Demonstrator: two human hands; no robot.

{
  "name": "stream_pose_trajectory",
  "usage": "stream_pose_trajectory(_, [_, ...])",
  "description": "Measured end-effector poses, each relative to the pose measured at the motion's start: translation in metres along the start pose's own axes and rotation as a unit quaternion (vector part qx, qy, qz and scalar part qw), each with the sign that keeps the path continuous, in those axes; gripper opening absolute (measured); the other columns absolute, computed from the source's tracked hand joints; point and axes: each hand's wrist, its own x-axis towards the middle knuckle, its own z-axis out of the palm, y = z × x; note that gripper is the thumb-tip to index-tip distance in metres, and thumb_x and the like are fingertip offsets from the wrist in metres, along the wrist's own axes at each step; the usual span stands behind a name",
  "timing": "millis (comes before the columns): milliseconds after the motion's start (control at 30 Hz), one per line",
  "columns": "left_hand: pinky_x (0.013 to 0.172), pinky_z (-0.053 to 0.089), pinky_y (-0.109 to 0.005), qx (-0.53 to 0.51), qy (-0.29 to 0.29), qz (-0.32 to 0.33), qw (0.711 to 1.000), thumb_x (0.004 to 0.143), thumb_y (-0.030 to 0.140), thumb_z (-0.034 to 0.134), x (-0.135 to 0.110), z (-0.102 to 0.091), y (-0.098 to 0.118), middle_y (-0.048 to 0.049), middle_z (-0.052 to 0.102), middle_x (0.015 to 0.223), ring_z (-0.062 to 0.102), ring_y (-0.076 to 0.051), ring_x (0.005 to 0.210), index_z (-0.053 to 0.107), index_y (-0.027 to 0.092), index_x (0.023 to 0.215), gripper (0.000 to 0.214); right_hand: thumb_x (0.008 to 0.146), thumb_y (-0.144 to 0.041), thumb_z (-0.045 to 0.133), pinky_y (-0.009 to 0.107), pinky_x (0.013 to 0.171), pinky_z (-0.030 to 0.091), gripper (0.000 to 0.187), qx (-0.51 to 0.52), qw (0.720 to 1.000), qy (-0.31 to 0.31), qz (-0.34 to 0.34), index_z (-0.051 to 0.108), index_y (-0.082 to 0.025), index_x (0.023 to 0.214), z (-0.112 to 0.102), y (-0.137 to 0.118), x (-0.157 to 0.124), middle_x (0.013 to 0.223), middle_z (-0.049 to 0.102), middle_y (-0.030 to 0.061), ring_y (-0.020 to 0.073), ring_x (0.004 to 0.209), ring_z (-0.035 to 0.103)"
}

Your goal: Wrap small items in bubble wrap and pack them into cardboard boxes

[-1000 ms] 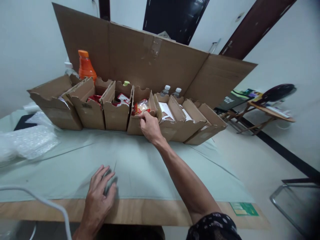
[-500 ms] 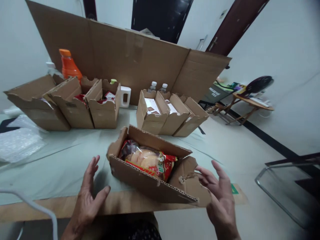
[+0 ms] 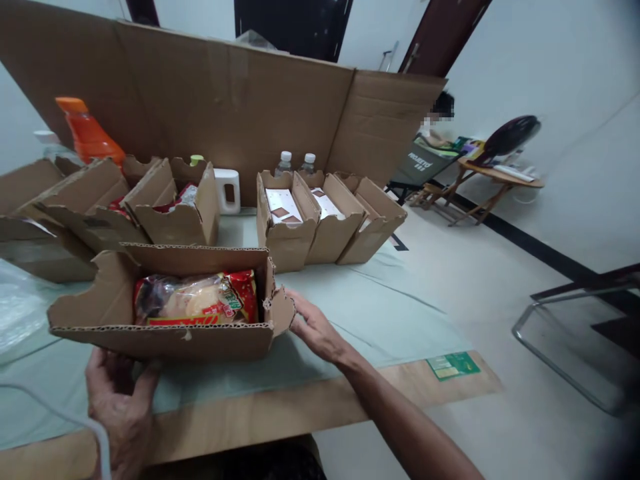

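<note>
An open cardboard box lies lengthwise before me, slightly raised at its left end. Inside it is a red and clear food packet with pale round pieces showing through the film. My left hand grips the box from below near its left end, its fingertips hidden under the cardboard. At the right end, my right hand holds the torn end flap, with part of the fingers behind it.
Cardboard bins stand in two groups, left and right, before a tall cardboard screen. An orange bottle and a white jug stand behind. Bubble wrap lies left; a white cable crosses the front. Another person is beyond the screen.
The box has moved left and turned, so its torn end now faces right. My left hand, open and apart before, now grips it from below; my right hand has followed the box leftward.
</note>
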Motion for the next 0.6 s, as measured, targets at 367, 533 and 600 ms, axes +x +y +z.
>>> stream_pose_trajectory(367, [0.094,0.057,-0.045,0.073,-0.018,-0.039,0.996,0.066,0.039,0.08,0.0,-0.002,-0.009,-0.0037,0.068,0.114,0.067,-0.028,0.104,0.057,0.027,0.127,0.066,0.102,-0.044,0.047,0.044,0.111,0.046,0.046,-0.129,0.988,0.053,0.067,0.061,-0.015,0.135,-0.032,0.041,0.075,0.141,0.066,0.0159,0.0268,0.13,0.062])
stream_pose_trajectory(533, [0.095,0.056,-0.049,0.037,-0.013,-0.037,0.999,0.067,0.042,0.081,0.002,-0.005,-0.023,-0.0004,0.068,0.103,0.067,-0.028,0.098,0.059,0.029,0.119,0.058,0.096,-0.042,0.055,0.039,0.095,0.055,0.04,-0.158,0.974,0.13,0.092,0.068,-0.017,0.123,-0.058,0.048,0.037,0.126,0.073,0.0129,0.0244,0.113,0.07])
stream_pose_trajectory(600, [0.091,0.057,-0.049,0.061,-0.031,-0.001,0.998,0.071,0.045,0.08,0.006,-0.011,-0.039,-0.001,0.068,0.101,0.068,-0.029,0.095,0.058,0.029,0.121,0.057,0.092,-0.035,0.057,0.039,0.089,0.056,0.036,-0.174,0.965,0.163,0.11,0.069,-0.015,0.119,-0.074,0.054,0.03,0.12,0.075,0.014,0.0247,0.107,0.071])
